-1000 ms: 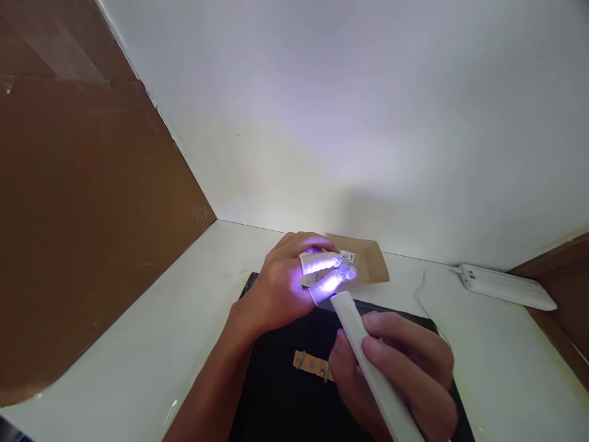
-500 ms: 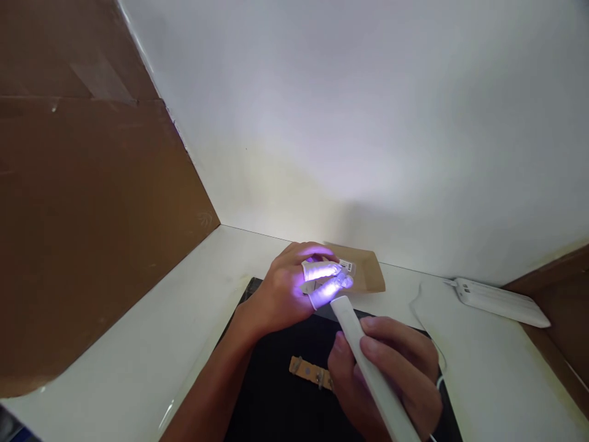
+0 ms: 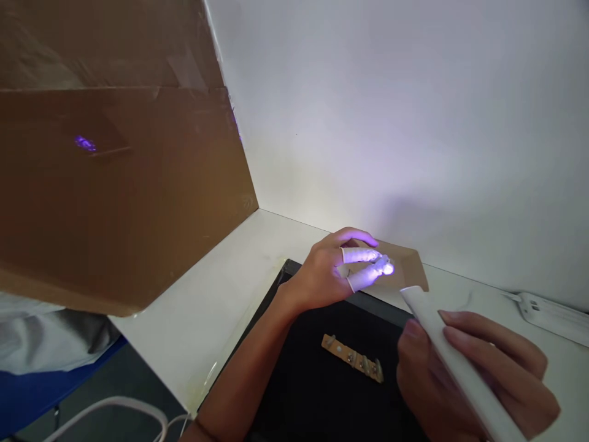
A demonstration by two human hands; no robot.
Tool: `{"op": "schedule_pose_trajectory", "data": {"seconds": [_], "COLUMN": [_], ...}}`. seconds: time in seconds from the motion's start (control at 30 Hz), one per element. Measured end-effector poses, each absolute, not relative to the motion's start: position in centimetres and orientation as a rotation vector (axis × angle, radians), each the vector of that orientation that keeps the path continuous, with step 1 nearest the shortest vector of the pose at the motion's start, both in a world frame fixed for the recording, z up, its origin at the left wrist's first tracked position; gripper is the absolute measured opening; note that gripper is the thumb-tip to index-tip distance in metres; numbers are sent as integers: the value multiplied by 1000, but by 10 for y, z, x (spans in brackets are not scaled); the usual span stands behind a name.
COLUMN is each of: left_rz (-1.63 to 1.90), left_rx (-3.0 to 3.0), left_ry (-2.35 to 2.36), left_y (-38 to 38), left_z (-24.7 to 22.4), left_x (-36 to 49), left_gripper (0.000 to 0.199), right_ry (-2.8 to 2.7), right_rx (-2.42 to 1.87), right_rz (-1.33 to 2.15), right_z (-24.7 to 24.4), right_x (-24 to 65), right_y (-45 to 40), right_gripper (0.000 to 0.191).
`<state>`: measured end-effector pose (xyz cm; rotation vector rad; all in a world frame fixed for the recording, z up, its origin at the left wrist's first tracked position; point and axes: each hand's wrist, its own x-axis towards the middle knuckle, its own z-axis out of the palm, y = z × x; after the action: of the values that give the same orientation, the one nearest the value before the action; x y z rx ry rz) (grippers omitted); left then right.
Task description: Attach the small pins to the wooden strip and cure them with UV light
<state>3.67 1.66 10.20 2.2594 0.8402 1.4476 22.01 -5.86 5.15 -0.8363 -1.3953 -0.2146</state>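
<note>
My left hand is held over the far edge of a black mat, with white finger cots on its thumb and index finger. Those two fingertips pinch together in a bright violet glow, and a tiny thing seems to be between them, too small to name. My right hand grips a white stick-shaped UV lamp, its far end slightly apart from the cots and to their right. Between my arms, a tan strip bearing several small pieces lies on the mat.
Behind my left hand sits a brown cardboard tray. A white power bank-like device with a cable stands at right by the white wall. A brown cardboard panel closes the left side. White cloth and a blue surface lie beyond the table edge.
The view has turned left, so everything sits further right. The lamp's end is a little further from my left fingertips. A violet spot now shows on the left cardboard panel.
</note>
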Motion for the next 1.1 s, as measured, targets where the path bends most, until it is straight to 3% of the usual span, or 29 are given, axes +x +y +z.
{"op": "schedule_pose_trajectory", "data": {"seconds": [0.3, 0.53, 0.73, 1.1], "left_rz": [1423, 1439, 1556, 1580], "left_rx": [2174, 2085, 2181, 2258], "left_ry": [862, 784, 702, 737], "left_y": [3, -1, 0, -3], "left_z": [88, 107, 113, 114], "left_x": [35, 34, 29, 22], "left_gripper": [9, 13, 6, 9], "right_ry": [-1431, -1368, -1300, -1334], "right_rx": [-838, -841, -907, -860], "right_rz": [-282, -235, -214, -119], "right_z": [43, 59, 77, 75], "right_x": [212, 196, 186, 177], "right_y": [-74, -75, -70, -72], "right_gripper": [45, 40, 41, 30]}}
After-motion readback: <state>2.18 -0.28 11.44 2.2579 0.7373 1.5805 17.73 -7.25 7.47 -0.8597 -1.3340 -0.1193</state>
